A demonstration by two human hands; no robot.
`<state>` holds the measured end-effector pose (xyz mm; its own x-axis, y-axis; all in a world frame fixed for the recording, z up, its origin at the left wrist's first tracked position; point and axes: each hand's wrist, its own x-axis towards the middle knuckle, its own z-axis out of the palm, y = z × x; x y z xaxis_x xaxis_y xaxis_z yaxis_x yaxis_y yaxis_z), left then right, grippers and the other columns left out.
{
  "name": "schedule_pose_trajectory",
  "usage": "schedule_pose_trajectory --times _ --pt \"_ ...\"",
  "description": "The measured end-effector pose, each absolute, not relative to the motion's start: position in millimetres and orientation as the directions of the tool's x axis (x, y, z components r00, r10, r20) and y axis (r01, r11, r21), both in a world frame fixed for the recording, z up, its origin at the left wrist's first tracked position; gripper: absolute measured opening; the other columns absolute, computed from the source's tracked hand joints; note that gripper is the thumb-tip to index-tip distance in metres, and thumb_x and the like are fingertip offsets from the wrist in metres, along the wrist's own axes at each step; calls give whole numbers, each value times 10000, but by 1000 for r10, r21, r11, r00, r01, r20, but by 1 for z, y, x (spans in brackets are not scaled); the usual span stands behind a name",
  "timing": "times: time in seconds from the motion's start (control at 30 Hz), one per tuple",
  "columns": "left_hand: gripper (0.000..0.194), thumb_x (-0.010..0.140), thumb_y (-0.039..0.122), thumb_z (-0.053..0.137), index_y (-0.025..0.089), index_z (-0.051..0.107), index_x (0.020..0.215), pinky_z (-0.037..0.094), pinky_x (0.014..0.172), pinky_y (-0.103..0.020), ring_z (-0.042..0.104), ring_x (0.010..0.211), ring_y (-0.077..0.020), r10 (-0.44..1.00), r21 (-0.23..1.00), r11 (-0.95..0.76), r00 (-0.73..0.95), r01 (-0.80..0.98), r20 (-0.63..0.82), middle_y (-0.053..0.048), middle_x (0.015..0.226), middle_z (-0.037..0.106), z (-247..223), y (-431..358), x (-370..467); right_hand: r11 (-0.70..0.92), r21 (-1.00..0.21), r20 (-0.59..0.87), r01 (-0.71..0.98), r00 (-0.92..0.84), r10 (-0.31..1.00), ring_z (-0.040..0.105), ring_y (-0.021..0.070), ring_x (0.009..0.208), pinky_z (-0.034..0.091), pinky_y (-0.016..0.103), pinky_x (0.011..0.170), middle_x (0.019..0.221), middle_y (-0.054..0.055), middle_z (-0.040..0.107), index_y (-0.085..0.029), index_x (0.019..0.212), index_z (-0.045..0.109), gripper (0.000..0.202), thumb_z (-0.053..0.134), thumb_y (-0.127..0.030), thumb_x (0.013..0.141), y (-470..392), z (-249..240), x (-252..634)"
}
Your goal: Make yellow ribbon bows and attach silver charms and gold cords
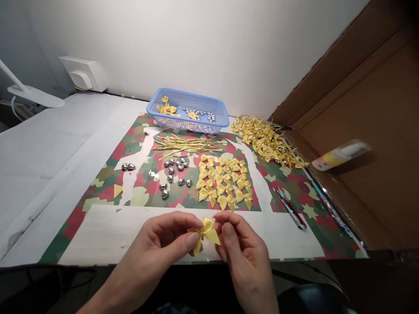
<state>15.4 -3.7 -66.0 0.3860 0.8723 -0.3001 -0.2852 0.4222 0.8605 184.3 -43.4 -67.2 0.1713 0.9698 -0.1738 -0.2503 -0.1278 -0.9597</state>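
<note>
My left hand [170, 244] pinches a yellow ribbon bow [208, 230] between thumb and fingertips, over the front edge of the table. Close against the bow's right side is my right hand [244, 253], its fingers curled and thumb bent inward; what it grips, if anything, is hidden. Just beyond the hands lie rows of yellow bows [225, 179] on a camouflage-patterned sheet [147, 198]. Left of those rows, several silver jingle bells [170, 170] are scattered, with a further pair of bells [128, 166] farther left. A bundle of gold twist ties [186, 145] lies behind them.
A blue plastic basket [188, 125] with bows and bells stands by the wall. To its right is a heap of tied bows [262, 138]. Red-handled pliers [290, 208] lie at right, near a bottle [340, 156] against cardboard [363, 100]. A white lamp base [39, 97] stands left.
</note>
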Motion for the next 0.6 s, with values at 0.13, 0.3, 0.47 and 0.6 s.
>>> schedule_pose_trajectory --times 0.13,0.3,0.47,0.6 --pt "51 854 302 834 279 835 900 538 731 -156 683 775 -116 869 877 413 394 -245 -299 27 826 794 -72 -3 14 -112 -974 -160 -198 244 957 496 53 512 400 181 514 844 5 680 -241 1078 695 235 701 -441 955 -53 -68 186" --pt "46 862 316 824 271 822 874 531 709 -171 688 733 -115 857 843 436 430 -315 -282 33 772 784 -68 -3 15 -62 -998 -58 31 125 990 617 135 585 485 231 588 669 12 679 -207 969 699 225 573 -381 1033 -58 -76 191" --pt "66 814 288 869 247 825 841 497 678 -152 613 692 -85 855 833 458 412 -311 -316 42 766 738 -68 -2 15 141 -957 183 253 153 971 542 120 637 421 231 557 848 20 576 -222 862 724 220 579 -281 1016 -52 -81 193" --pt "53 836 289 850 252 826 865 502 697 -172 615 696 -97 849 839 448 441 -310 -291 36 742 728 -71 -2 15 192 -948 226 254 110 968 504 130 660 391 233 548 836 6 516 -262 937 753 185 588 -202 997 -49 -83 194"
